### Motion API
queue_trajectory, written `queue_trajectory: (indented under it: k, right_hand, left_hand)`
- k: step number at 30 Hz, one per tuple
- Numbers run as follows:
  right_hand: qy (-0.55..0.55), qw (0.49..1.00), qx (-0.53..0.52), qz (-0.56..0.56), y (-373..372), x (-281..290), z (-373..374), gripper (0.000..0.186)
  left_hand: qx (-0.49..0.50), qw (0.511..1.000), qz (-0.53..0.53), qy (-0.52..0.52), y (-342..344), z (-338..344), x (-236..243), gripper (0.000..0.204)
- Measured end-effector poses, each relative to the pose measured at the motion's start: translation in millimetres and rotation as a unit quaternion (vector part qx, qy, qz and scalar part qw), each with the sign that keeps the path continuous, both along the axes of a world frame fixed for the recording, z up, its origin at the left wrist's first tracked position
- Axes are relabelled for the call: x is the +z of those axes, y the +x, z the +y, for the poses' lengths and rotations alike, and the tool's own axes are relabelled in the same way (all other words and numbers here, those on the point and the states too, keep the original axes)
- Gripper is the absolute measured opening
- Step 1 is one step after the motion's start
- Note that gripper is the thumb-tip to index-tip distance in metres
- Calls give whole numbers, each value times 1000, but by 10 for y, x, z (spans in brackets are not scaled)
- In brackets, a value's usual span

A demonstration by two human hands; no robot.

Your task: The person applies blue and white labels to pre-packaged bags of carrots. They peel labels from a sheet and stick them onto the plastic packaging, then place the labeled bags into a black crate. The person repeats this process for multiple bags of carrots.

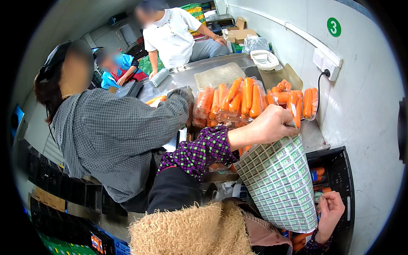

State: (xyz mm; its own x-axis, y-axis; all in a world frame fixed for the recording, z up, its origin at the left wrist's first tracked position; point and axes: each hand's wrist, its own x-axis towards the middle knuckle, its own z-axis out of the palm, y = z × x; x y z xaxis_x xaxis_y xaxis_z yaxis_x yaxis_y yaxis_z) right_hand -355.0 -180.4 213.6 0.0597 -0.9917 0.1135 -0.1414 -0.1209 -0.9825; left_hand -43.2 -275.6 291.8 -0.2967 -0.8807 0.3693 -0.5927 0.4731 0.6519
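My left hand [265,123], in a purple patterned sleeve, is closed on the upper end of a sheet of green-and-white stickers [272,182], in front of the bagged carrots [231,100]. At the lower right my right hand [329,212] is pinched beside the sheet's right edge; what lies between its fingertips is too small to make out. Behind the sheet, a black crate [344,174] holds more packs of carrots, partly hidden.
A co-worker in grey check [110,140] works close on my left at the steel table [187,72]; two others [174,38] are beyond it. A white basket [263,59] stands at the back. The wall with a plugged-in socket [327,66] borders my right.
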Motion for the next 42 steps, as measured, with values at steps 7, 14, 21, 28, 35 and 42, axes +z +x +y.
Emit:
queue_trajectory:
  k: [7, 14, 21, 28, 35, 42]
  right_hand:
    - [102, 983, -33, -147, -214, -127, -148, 9]
    - [122, 958, -52, -253, -1116, -1388, -346, 11]
    - [281, 754, -356, -475, -1503, -2553, -481, 21]
    - [236, 772, -456, -375, -1045, -2735, -1074, 16]
    - [230, 788, -519, -237, -1004, -2955, -1278, 18]
    - [148, 823, -529, -144, -939, -3206, -1333, 23]
  left_hand:
    - [7, 1000, -3, 31, 48, -187, -39, 28]
    - [201, 971, 29, 122, 515, 37, -101, 16]
    - [117, 964, 162, 173, 556, -183, -472, 15]
    - [111, 962, 173, 178, 499, -140, -412, 12]
    - [110, 965, 164, 175, 586, -209, -480, 13]
    - [120, 961, 155, 193, 489, -275, -455, 13]
